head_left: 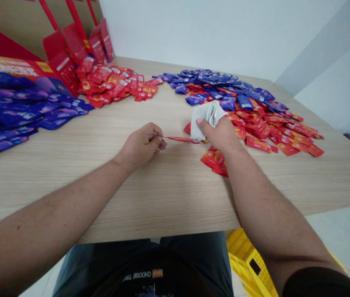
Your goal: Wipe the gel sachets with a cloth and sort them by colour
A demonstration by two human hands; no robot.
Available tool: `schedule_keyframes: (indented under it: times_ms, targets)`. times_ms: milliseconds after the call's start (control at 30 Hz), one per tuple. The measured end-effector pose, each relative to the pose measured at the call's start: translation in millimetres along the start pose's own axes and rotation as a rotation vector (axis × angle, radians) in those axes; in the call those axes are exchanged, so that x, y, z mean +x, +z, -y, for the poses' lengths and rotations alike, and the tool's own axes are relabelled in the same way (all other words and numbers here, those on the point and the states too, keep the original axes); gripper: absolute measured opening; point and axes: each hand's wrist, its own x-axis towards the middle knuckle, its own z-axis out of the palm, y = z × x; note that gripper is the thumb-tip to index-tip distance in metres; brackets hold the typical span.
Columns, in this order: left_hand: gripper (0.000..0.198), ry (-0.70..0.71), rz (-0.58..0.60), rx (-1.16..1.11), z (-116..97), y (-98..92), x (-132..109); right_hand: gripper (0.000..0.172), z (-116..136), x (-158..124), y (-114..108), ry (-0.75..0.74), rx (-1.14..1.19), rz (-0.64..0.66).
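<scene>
— What's your left grip (142, 144) doing?
— You're pinching one end of a thin red strip (179, 139) between your fingers.
— And your right grip (216, 134)?
— It's pressed around a crumpled grey cloth (207, 117), where the strip's other end meets it, just above the pale wood-grain worktop (100, 198).

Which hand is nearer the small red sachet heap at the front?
Right: the right hand is just behind the red sachet heap; the left hand lies farther off to its left.

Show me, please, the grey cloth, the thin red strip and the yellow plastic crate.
Grey cloth (207, 119), head view, upper fold.
Thin red strip (181, 139), head view, middle.
Yellow plastic crate (243, 251), head view, side wall.
</scene>
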Motion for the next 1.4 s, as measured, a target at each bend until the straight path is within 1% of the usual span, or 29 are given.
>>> schedule_keyframes:
  times_ms: [67, 167, 233, 300, 400, 467, 500, 567, 633, 700, 767, 833, 867, 933, 1000, 1067, 1133, 1200, 1233, 1300, 1400]
  targets:
    - [0.007, -0.039, 0.02, -0.058, 2, 2.5, 1, 0.046, 0, 0, 4, -0.025, -0.007, 0.109]
    - [0.009, -0.051, 0.052, 0.003, 4, 3.8, 2, 0.04, 3, -1, 12, -0.06, -0.029, 0.243]
    - [0.007, -0.03, 0.071, 0.065, 6, 4.0, 4, 0.04, 10, -5, 18, -0.058, -0.064, 0.265]
    - [0.009, -0.012, 0.092, 0.069, 9, 4.4, 6, 0.044, 21, -12, 23, -0.078, -0.099, 0.257]
    - [0.016, 0.013, 0.111, 0.049, 13, 4.5, 8, 0.049, 38, -22, 28, -0.171, -0.146, 0.303]
    - [0.018, 0.027, 0.11, 0.079, 13, 3.8, 9, 0.052, 39, -23, 27, -0.213, -0.18, 0.346]
    - [0.017, 0.026, 0.108, 0.095, 12, 3.4, 9, 0.052, 37, -21, 26, -0.21, -0.202, 0.352]
    - [0.016, 0.011, 0.107, 0.11, 10, 2.8, 9, 0.051, 26, -14, 20, -0.155, -0.255, 0.329]
    - [0.015, -0.006, 0.093, 0.093, 9, 3.0, 8, 0.048, 17, -9, 15, -0.083, -0.3, 0.269]
    - [0.017, -0.021, 0.091, 0.04, 9, 3.6, 8, 0.049, 17, -10, 14, -0.066, -0.293, 0.206]
    - [0.019, -0.022, 0.108, -0.006, 11, 4.0, 8, 0.051, 26, -17, 18, -0.14, -0.224, 0.224]
    - [0.02, -0.009, 0.127, -0.003, 11, 3.8, 8, 0.049, 35, -23, 22, -0.243, -0.154, 0.306]
    - [0.02, 0.0, 0.132, 0.008, 11, 3.6, 7, 0.048, 37, -23, 24, -0.261, -0.146, 0.34]
    - [0.019, 0.004, 0.136, 0.022, 10, 3.2, 7, 0.048, 33, -20, 23, -0.202, -0.19, 0.34]
    - [0.018, -0.018, 0.138, 0.009, 9, 3.1, 6, 0.048, 25, -13, 20, -0.086, -0.252, 0.277]
    - [0.018, -0.03, 0.136, 0.001, 8, 3.0, 6, 0.048, 21, -11, 16, -0.045, -0.261, 0.204]
    - [0.018, -0.009, 0.141, 0.016, 7, 2.5, 5, 0.049, 24, -14, 16, -0.109, -0.224, 0.209]
    - [0.017, 0.027, 0.157, 0.063, 7, 1.8, 5, 0.05, 30, -18, 20, -0.206, -0.185, 0.291]
    - [0.016, 0.037, 0.163, 0.091, 6, 1.4, 5, 0.05, 31, -19, 22, -0.23, -0.179, 0.329]
    - [0.016, 0.032, 0.159, 0.139, 5, 1.0, 4, 0.049, 27, -15, 23, -0.186, -0.205, 0.327]
    - [0.016, 0.014, 0.148, 0.131, 5, 0.6, 4, 0.048, 12, -5, 18, -0.038, -0.27, 0.224]
